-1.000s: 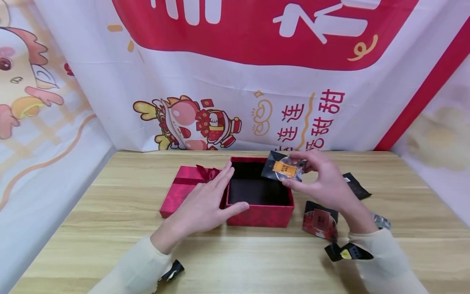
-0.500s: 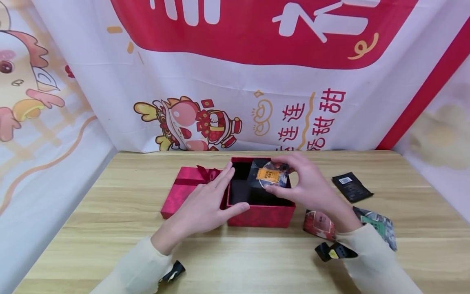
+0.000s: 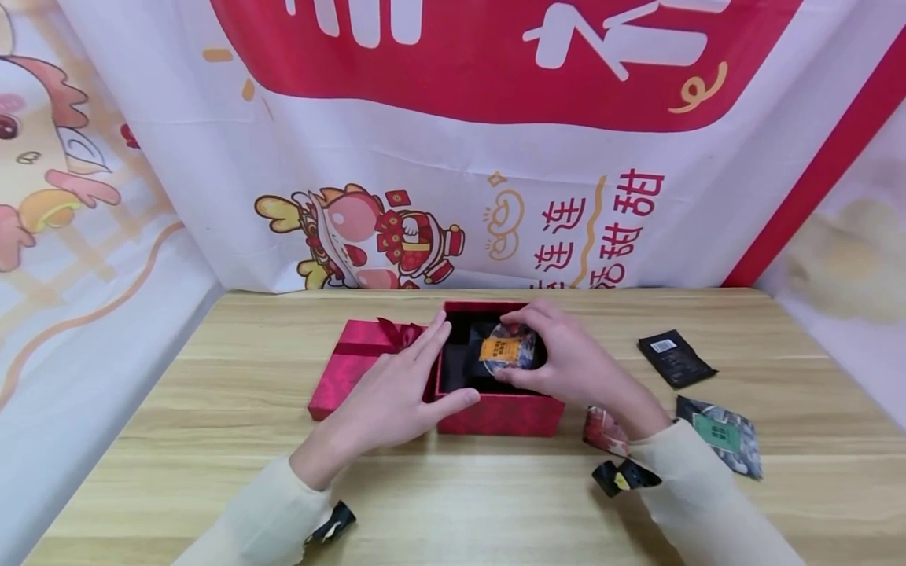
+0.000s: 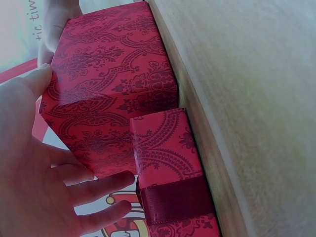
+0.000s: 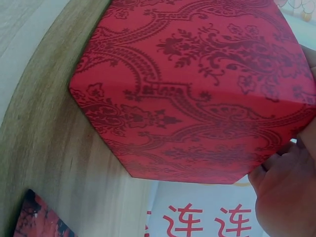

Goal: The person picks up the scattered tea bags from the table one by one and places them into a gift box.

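A red patterned gift box (image 3: 499, 417) stands uncovered, dark inside. My right hand (image 3: 566, 358) reaches over its right rim and pinches a dark sachet with an orange label (image 3: 499, 350) between thumb and fingers, down inside the box. Against the left rim rests my left hand (image 3: 396, 397), fingers straight and thumb spread over the front edge. The left wrist view has this hand (image 4: 29, 148) beside the box (image 4: 108, 74), fingertips near the ribboned lid (image 4: 168, 153). From the right wrist, the box wall (image 5: 197, 98) hides the sachet and most of the fingers.
Left of the box lies its red lid (image 3: 343, 365) with a bow. On the right are a red sachet (image 3: 605, 431), partly under my forearm, a green-labelled sachet (image 3: 720, 436) and a black sachet (image 3: 675, 359). A printed cloth (image 3: 439, 149) hangs behind the table.
My right hand has carried the orange-labelled sachet left and down, from above the box's right rim to inside it. The left hand has kept its place.
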Available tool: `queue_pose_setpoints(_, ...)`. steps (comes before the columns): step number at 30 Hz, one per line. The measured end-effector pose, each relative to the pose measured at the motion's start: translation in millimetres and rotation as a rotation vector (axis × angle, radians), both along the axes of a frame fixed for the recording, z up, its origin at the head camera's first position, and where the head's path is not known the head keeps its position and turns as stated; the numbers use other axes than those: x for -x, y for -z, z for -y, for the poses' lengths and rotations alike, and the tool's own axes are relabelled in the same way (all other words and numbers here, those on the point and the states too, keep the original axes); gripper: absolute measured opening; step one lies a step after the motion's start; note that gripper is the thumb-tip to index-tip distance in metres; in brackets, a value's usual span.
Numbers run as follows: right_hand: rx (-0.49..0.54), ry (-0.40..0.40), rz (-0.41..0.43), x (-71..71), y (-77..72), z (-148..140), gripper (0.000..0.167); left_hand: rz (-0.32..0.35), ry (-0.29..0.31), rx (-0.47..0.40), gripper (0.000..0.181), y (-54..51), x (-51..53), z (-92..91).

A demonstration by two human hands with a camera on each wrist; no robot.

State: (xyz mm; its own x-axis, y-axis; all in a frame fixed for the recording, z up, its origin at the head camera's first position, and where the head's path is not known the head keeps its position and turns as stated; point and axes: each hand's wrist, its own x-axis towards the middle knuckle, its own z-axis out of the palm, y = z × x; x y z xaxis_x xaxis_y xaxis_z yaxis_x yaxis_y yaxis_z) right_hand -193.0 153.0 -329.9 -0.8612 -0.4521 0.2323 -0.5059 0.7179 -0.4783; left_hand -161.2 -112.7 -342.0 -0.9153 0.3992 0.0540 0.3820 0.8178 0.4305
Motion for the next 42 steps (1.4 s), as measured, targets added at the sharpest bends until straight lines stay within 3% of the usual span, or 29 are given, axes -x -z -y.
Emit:
queue_pose_setpoints(11, -0.051, -0.036, -0.001, 1.0, 1.2, 5, 0.065, -0.029, -0.001, 0.013, 0.104, 0.4, 1.2, 0.8)
queue_pose_setpoints(31, -0.129, -0.040, 0.006, -1.1, 2.0, 3, 0.076, -0.011, 0.003, 0.010, 0.103, 1.3, -1.1, 0.8)
queue_pose_setpoints(37, -0.014, -0.048, 0.028, 0.1, 3.9, -1, 0.070, -0.008, -0.001, 0.014, 0.104, 0.9, -0.9, 0.9)
queue_pose_setpoints(42, 0.134, 0.017, 0.078, -4.2, 1.0, -18, 0.070, -0.008, -0.002, 0.022, 0.105, 0.2, -0.7, 0.5)
